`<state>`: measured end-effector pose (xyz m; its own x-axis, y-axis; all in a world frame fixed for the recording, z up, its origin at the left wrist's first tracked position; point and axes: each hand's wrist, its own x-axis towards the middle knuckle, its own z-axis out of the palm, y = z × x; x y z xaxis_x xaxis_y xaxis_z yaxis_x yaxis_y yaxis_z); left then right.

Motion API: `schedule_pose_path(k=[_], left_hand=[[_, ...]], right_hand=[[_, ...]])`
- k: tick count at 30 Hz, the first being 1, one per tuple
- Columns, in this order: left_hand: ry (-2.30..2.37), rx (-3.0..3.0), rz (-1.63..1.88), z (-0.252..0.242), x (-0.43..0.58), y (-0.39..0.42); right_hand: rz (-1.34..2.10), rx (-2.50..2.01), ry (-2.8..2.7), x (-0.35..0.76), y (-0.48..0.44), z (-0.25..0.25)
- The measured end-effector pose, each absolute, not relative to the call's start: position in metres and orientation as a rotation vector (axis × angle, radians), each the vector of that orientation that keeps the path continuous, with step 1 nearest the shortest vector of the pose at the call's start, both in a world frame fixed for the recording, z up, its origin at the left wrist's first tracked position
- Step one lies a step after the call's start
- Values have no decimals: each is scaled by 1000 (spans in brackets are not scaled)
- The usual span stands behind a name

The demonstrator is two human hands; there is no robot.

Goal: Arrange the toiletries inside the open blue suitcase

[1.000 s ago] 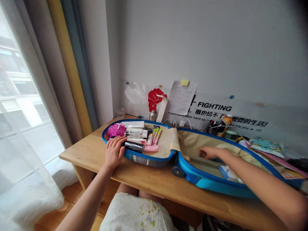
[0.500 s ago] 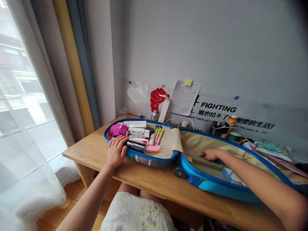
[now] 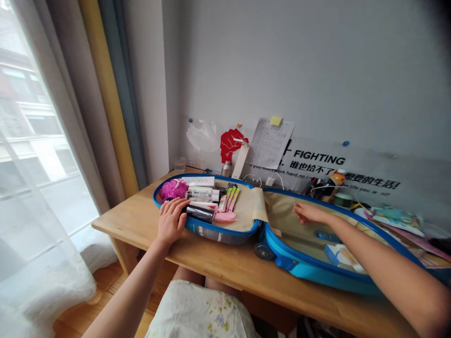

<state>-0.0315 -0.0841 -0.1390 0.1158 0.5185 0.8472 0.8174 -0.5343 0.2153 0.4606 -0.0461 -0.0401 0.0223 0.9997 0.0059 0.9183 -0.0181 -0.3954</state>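
My left hand (image 3: 171,220) lies spread wide, holding nothing that I can see, on the near edge of a bright blue hard-shell suitcase (image 3: 225,233), which lies open on the table at centre frame. Its fingers sit just beside a glossy black cylindrical bottle (image 3: 199,213), which looks smooth and slippery, so I would wrap my fingers around its barrel. Behind it, a soft pink mesh bath pouf (image 3: 172,189) looks light and easy to grab anywhere. My right hand (image 3: 310,213) is open and empty, fingers stretched out above the beige fabric lining (image 3: 282,206) of the other half, at centre right. That shell looks stiff and fairly light; its rim offers the firmest hold. The pale wooden table (image 3: 134,230) runs beneath it, a sheer white curtain (image 3: 42,188) hangs at the left, and a black-lettered "FIGHTING" wall sign (image 3: 319,155) sits behind, right of centre.
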Motion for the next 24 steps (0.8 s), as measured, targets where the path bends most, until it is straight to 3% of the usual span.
schedule_pose_path(k=[9, 16, 24], left_hand=[[-1338, -2091, -1390, -139, -31, -85], [-1329, -2107, -1381, -137, -32, -86], [-1341, -2102, -1373, -138, -32, -85]], right_hand=[[734, -1659, -1876, 370, -26, 18], [887, -1582, -2044, 294, -7, 12], [742, -1600, -2201, 277, -10, -12]])
